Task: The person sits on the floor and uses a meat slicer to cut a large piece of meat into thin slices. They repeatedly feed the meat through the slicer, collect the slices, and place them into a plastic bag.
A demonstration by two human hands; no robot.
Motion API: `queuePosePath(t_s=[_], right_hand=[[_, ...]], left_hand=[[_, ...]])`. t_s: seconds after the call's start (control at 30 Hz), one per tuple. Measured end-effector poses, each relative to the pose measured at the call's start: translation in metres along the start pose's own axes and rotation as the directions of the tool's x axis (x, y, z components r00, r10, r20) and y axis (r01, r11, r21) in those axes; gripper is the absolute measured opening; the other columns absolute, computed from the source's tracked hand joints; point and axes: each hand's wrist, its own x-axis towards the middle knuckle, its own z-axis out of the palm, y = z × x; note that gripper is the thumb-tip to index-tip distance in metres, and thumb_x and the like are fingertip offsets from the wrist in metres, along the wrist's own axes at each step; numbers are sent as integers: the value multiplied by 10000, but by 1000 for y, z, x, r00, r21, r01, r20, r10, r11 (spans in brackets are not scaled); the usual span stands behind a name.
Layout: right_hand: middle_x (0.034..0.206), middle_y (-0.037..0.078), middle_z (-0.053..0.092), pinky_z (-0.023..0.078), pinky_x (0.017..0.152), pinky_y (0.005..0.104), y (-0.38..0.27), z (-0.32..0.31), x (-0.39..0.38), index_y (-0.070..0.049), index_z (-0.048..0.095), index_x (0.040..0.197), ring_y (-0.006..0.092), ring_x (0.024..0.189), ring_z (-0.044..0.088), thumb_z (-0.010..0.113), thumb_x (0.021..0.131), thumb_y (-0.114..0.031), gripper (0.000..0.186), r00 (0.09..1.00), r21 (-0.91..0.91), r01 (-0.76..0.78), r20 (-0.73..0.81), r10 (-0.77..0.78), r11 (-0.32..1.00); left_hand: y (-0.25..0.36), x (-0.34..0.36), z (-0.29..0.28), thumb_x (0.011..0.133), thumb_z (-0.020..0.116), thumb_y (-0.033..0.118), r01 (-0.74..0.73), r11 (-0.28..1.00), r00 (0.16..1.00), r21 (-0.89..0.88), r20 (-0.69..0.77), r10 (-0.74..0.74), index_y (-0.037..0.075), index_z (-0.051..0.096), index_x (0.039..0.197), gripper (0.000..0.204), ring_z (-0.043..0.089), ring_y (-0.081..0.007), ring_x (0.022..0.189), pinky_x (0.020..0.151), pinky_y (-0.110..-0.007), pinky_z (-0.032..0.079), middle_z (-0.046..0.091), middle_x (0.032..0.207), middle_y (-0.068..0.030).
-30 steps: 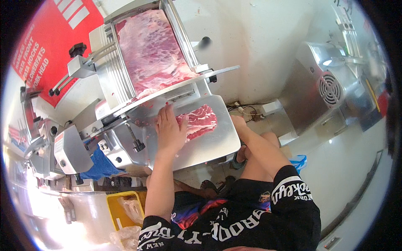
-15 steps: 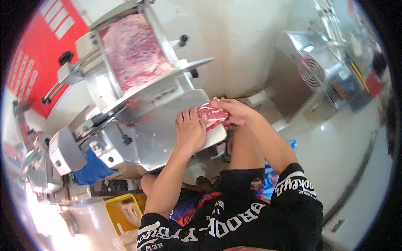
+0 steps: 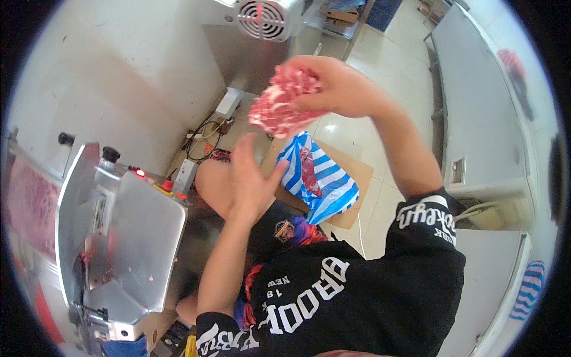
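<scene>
My right hand [image 3: 333, 83] is raised, gripping a folded bunch of red, white-marbled meat slices [image 3: 279, 107]. My left hand [image 3: 253, 178] is below it, fingers spread and slightly blurred, holding nothing. Under the meat, beside my left hand, a blue-and-white striped plastic bag [image 3: 333, 187] with red meat visible on it lies on cardboard [image 3: 351, 220]. At the left, the steel slicer's tray [image 3: 143, 238] carries small meat scraps, with a pale red meat block [image 3: 33, 202] in the machine behind it.
A second steel machine with a vent [image 3: 262, 18] stands at the top against the wall. Cables and a white power box [image 3: 229, 102] lie at the wall's foot. A long white chest unit [image 3: 476, 95] runs along the right. Shelving [image 3: 339, 21] stands at the back.
The view has swung right, away from the slicer. The slices have left the tray and are lifted in my right hand. My left hand has come off the meat, its fingers spreading.
</scene>
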Motion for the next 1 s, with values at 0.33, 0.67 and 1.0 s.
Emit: queuePosePath(t_s=[0.33, 0.67, 1.0], right_hand=[[1026, 221, 713, 553, 869, 425, 84, 61, -92, -62, 592, 1308, 364, 971, 706, 733, 825, -162, 512, 904, -126, -359, 200, 378, 925], [1093, 249, 700, 544, 886, 494, 265, 245, -62, -47, 640, 1192, 459, 1032, 657, 663, 882, -259, 376, 915, -51, -380, 125, 383, 924], [1180, 186, 665, 524, 912, 520, 262, 332, -89, -106, 593, 1256, 401, 1099, 634, 598, 952, -463, 468, 942, -401, -279, -290, 168, 872]], left_hand=[[-81, 29, 150, 911, 685, 246, 415, 834, 905, -364, 263, -335, -35, 679, 1016, 300, 697, -344, 875, 779, -426, 519, 691, 907, -224], [-84, 33, 122, 907, 633, 118, 283, 889, 950, -359, 236, -206, -27, 708, 1090, 245, 649, -183, 786, 726, -336, 499, 707, 880, -153], [-76, 31, 126, 886, 637, 74, 302, 807, 952, -507, 203, -228, -28, 706, 1044, 201, 613, -161, 711, 666, -320, 481, 669, 787, -119]])
